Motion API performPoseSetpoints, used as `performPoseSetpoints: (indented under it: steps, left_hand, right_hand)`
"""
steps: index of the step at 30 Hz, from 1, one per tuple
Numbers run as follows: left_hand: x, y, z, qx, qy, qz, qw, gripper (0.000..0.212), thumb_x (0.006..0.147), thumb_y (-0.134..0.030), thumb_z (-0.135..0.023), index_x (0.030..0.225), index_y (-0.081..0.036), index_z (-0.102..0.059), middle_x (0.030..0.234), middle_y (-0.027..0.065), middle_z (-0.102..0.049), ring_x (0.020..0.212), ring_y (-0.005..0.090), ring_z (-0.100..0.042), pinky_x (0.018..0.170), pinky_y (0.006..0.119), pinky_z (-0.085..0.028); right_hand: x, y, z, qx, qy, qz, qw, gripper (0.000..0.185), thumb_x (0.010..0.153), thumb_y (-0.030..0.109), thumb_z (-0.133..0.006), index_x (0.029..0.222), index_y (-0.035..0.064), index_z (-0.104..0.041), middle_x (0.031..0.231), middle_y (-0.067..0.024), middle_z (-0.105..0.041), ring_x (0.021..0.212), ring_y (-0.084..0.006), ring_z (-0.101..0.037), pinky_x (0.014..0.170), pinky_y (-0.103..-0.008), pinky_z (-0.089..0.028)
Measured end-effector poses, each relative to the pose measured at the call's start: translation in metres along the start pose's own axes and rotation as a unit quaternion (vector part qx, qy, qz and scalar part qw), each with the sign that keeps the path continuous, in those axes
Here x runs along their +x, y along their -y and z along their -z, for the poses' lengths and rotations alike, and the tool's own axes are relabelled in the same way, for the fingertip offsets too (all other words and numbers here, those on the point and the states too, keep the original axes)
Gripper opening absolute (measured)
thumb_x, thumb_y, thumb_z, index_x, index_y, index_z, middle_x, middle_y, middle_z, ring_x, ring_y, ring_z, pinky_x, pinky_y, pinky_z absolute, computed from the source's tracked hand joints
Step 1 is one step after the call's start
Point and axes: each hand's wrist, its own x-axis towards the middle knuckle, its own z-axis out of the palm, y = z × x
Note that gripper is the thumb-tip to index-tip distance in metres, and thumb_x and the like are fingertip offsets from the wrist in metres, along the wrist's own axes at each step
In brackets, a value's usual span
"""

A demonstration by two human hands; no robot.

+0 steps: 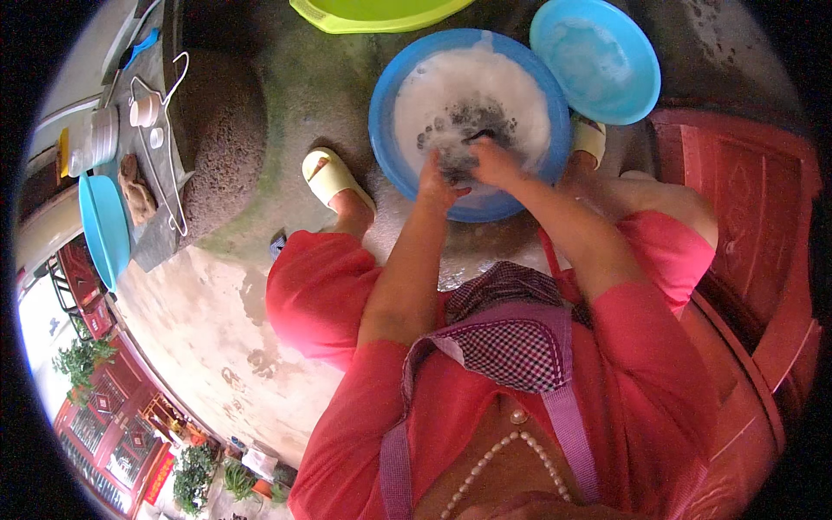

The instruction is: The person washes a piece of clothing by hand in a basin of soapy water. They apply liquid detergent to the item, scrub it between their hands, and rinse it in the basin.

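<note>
A blue plastic basin (381,140) stands on the wet floor between my feet. White suds (448,81) cover most of its water, with a patch of dark bubbles near the middle. My left hand (439,179) is in the basin's near half, thumb apart, its fingertips partly lost in the foam. Beside it, my right hand (497,162) is blurred, its fingers bent around a dark piece, apparently wet cloth (480,136). Most of that piece is hidden by suds and fingers, and whether my left hand also grips it is unclear.
A light-blue basin (640,84) with sudsy water touches the blue one at right. A yellow-green basin (377,26) lies beyond. Red wooden furniture (747,221) stands at right. On a ledge at left are a wire hanger (170,140) and a turquoise basin (104,234).
</note>
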Motion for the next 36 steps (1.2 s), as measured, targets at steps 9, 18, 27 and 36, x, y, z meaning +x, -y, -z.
performPoseSetpoints:
  steps: [9,18,27,36]
  left_hand:
    - [-0.054,-0.03,-0.005,-0.074,0.166,-0.005,0.983,0.059,0.082,-0.053,-0.039,0.117,-0.006,-0.049,0.109,0.0156,-0.055,0.096,0.0322,-0.054,0.085,0.049,-0.042]
    - [-0.054,-0.028,-0.026,-0.14,0.205,-0.185,0.951,0.045,0.085,-0.036,-0.042,0.115,-0.003,-0.048,0.114,0.0111,-0.053,0.103,0.0272,-0.051,0.087,0.039,-0.043]
    - [-0.027,-0.047,-0.029,-0.108,-0.076,-0.165,0.977,0.061,0.076,-0.037,-0.055,0.127,-0.01,-0.035,0.129,0.0104,-0.037,0.119,0.0298,-0.035,0.102,0.043,-0.023]
    - [0.034,-0.014,0.021,-0.102,0.108,-0.131,0.98,0.061,0.081,-0.039,-0.051,0.124,0.001,-0.034,0.126,0.0173,-0.039,0.112,0.0384,-0.041,0.097,0.049,-0.032]
  right_hand:
    - [-0.068,0.112,0.051,0.189,-0.077,0.306,0.93,0.027,0.062,0.015,-0.06,0.084,0.0026,-0.053,0.087,-0.0159,-0.053,0.083,-0.035,-0.053,0.07,-0.0426,-0.043]
    - [-0.017,0.071,0.027,0.135,-0.229,0.161,0.951,0.031,0.071,0.024,-0.059,0.097,0.0066,-0.054,0.084,-0.017,-0.059,0.081,-0.0352,-0.057,0.071,-0.0415,-0.045]
    - [0.04,-0.034,0.009,0.216,-0.287,-0.182,0.915,0.054,0.076,0.021,-0.06,0.121,0.0009,-0.038,0.128,-0.0201,-0.037,0.111,-0.0392,-0.041,0.088,-0.0431,-0.04]
    - [0.044,-0.038,-0.059,-0.114,0.136,-0.047,0.983,0.036,0.082,0.017,-0.052,0.113,-0.0018,-0.049,0.113,-0.0209,-0.05,0.105,-0.0309,-0.05,0.082,-0.0435,-0.045]
